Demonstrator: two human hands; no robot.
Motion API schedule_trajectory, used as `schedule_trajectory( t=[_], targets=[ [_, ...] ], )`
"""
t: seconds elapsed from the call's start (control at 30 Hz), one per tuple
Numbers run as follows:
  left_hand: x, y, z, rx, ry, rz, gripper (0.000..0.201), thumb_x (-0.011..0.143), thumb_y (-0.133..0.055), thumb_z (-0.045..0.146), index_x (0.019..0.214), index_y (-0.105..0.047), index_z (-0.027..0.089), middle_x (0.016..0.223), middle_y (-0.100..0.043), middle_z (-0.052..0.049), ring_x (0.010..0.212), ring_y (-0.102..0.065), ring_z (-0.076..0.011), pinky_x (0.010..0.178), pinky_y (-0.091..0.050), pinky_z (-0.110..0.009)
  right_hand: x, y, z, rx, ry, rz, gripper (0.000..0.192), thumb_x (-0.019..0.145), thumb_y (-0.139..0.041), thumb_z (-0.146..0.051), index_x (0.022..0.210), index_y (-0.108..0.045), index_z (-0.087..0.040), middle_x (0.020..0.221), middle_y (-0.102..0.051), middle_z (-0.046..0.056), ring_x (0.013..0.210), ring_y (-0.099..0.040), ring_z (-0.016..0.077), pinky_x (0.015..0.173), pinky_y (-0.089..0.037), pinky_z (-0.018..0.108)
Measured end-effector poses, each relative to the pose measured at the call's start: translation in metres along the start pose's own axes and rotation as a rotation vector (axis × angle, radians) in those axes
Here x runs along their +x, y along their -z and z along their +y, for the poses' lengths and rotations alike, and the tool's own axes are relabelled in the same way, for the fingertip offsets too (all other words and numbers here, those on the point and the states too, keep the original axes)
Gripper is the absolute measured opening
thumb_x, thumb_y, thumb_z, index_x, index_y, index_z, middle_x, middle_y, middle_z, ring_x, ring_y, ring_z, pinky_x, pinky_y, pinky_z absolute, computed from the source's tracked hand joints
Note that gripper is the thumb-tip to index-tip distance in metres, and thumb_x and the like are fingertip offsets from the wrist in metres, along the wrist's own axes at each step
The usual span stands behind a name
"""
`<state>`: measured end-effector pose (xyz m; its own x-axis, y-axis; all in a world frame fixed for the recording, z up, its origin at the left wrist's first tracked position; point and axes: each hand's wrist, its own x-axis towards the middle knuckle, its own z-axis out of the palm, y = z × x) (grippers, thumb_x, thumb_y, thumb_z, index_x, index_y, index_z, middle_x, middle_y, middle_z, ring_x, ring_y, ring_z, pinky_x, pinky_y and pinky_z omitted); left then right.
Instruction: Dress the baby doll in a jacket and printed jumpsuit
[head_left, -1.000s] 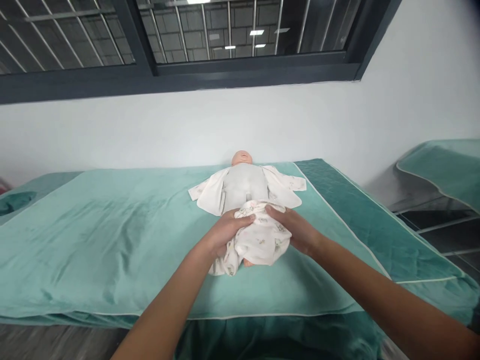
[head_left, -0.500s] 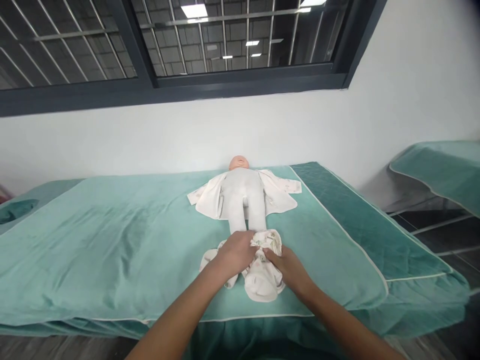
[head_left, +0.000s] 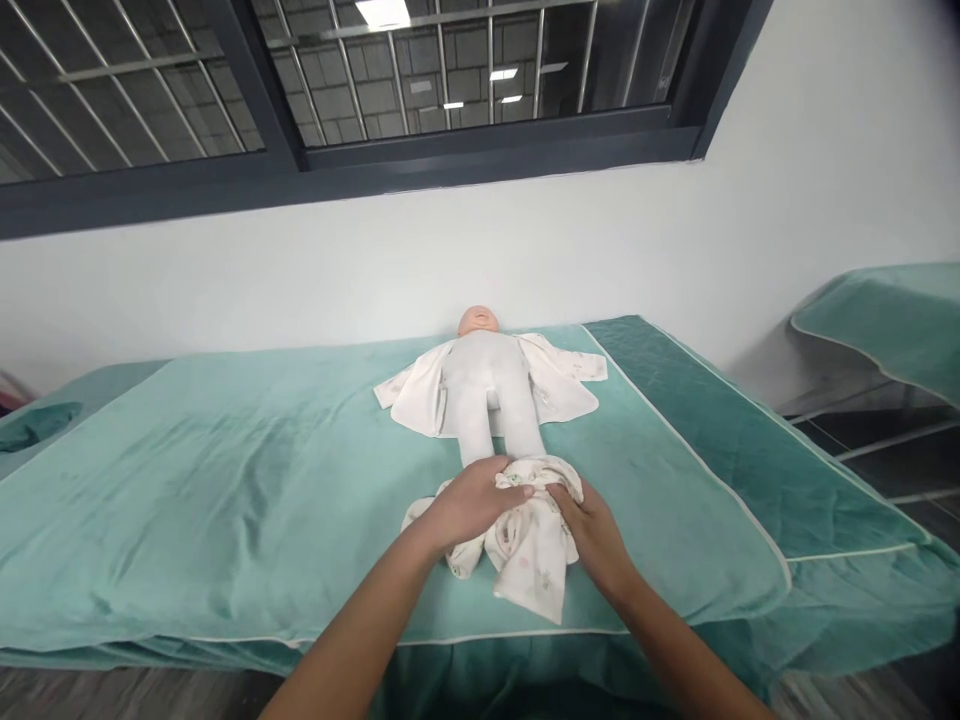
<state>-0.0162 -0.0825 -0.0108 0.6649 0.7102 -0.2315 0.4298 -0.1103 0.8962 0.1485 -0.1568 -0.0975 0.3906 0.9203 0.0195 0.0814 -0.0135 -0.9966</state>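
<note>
A baby doll [head_left: 491, 365] lies on its back with its head toward the wall and its grey-white cloth legs toward me. An opened white baby jacket [head_left: 420, 395] is spread beneath it, sleeves out to both sides. White printed baby pants [head_left: 532, 570] are bunched around the doll's feet, which they hide. My left hand [head_left: 480, 500] grips the gathered cloth from the left, thumb across it. From the right, my right hand [head_left: 589, 520] pinches the same pants by the edge of the opening. One pant leg hangs loose toward me; the other lies crumpled under my left wrist.
A green padded bed cover [head_left: 225, 480] with pale piping spreads under everything. Behind it stands a white wall [head_left: 337, 270] with a dark-framed, barred window [head_left: 480, 165] above. At the right, another green-covered surface [head_left: 892, 315] stands over a metal frame.
The doll's leg on the right has shifted outward to the right. The cloth held by my hands has been spread wider, and the loose pant leg now hangs flatter and lower toward me.
</note>
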Motion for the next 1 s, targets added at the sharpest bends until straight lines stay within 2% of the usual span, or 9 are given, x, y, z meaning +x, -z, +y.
schedule_trajectory(
  t=[0.1,0.23,0.33,0.47,0.7,0.83,0.93,1.0],
  targets=[
    [0.001,0.004,0.004,-0.288,0.016,-0.106,0.038,0.076,-0.070,0.050,0.098,-0.063,0.019,0.101,-0.065,-0.004,0.094,-0.060,-0.0211,0.077,-0.045,-0.029,0.008,-0.001,-0.003,0.041,0.012,0.060,0.036,0.084,-0.058,-0.049,0.105,-0.066,-0.021,0.113,-0.069,0.008,0.107,-0.060,0.0295,0.092,-0.047,0.040],
    [0.010,0.012,0.007,-0.442,0.040,-0.163,0.047,0.065,-0.083,0.038,0.103,-0.064,0.020,0.100,-0.065,-0.004,0.089,-0.062,-0.0192,0.075,-0.047,-0.028,0.027,-0.004,-0.006,0.095,0.017,0.126,0.027,0.083,-0.059,-0.045,0.096,-0.063,-0.021,0.101,-0.070,0.006,0.095,-0.061,0.0270,0.084,-0.047,0.038],
    [0.022,0.018,0.010,-0.481,0.007,-0.088,0.045,0.066,-0.082,0.039,0.102,-0.064,0.019,0.094,-0.065,-0.003,0.084,-0.062,-0.0186,0.074,-0.047,-0.029,0.044,-0.007,-0.008,0.114,0.068,0.146,0.030,0.083,-0.058,-0.045,0.100,-0.063,-0.022,0.105,-0.069,0.006,0.099,-0.060,0.0259,0.087,-0.046,0.036],
    [0.042,0.025,0.015,-0.391,-0.106,0.026,0.039,0.070,-0.077,0.039,0.101,-0.064,0.018,0.097,-0.064,-0.004,0.091,-0.061,-0.0206,0.077,-0.047,-0.029,0.071,-0.009,-0.011,0.096,0.120,0.145,0.034,0.085,-0.053,-0.047,0.106,-0.061,-0.022,0.113,-0.067,0.006,0.106,-0.058,0.0248,0.093,-0.043,0.037],
    [0.072,0.033,0.015,-0.209,-0.223,0.188,0.030,0.077,-0.068,0.035,0.102,-0.064,0.019,0.103,-0.065,-0.003,0.096,-0.059,-0.0209,0.085,-0.045,-0.030,0.113,-0.007,-0.014,-0.016,0.222,0.110,0.028,0.088,-0.049,-0.047,0.099,-0.056,-0.022,0.105,-0.066,0.006,0.100,-0.057,0.0229,0.091,-0.042,0.034],
    [0.083,0.037,0.016,-0.187,-0.228,0.252,0.030,0.074,-0.070,0.035,0.100,-0.065,0.019,0.100,-0.066,-0.002,0.093,-0.060,-0.0205,0.085,-0.044,-0.031,0.132,-0.008,-0.014,-0.062,0.250,0.113,0.030,0.088,-0.048,-0.050,0.100,-0.055,-0.023,0.105,-0.066,0.006,0.100,-0.056,0.0238,0.091,-0.041,0.036],
    [0.087,0.041,0.015,-0.226,-0.201,0.288,0.029,0.073,-0.072,0.036,0.096,-0.064,0.019,0.093,-0.065,-0.001,0.087,-0.059,-0.0189,0.083,-0.045,-0.029,0.138,-0.007,-0.010,-0.134,0.261,0.117,0.027,0.088,-0.050,-0.049,0.095,-0.056,-0.023,0.096,-0.067,0.005,0.095,-0.057,0.0240,0.087,-0.042,0.036],
    [0.085,0.045,0.012,-0.286,-0.162,0.268,0.028,0.073,-0.074,0.036,0.094,-0.064,0.019,0.088,-0.064,0.000,0.085,-0.059,-0.0182,0.079,-0.045,-0.028,0.136,-0.005,-0.008,-0.210,0.278,0.099,0.024,0.086,-0.052,-0.047,0.090,-0.056,-0.023,0.088,-0.065,0.004,0.088,-0.057,0.0234,0.081,-0.043,0.035]
  ],
)
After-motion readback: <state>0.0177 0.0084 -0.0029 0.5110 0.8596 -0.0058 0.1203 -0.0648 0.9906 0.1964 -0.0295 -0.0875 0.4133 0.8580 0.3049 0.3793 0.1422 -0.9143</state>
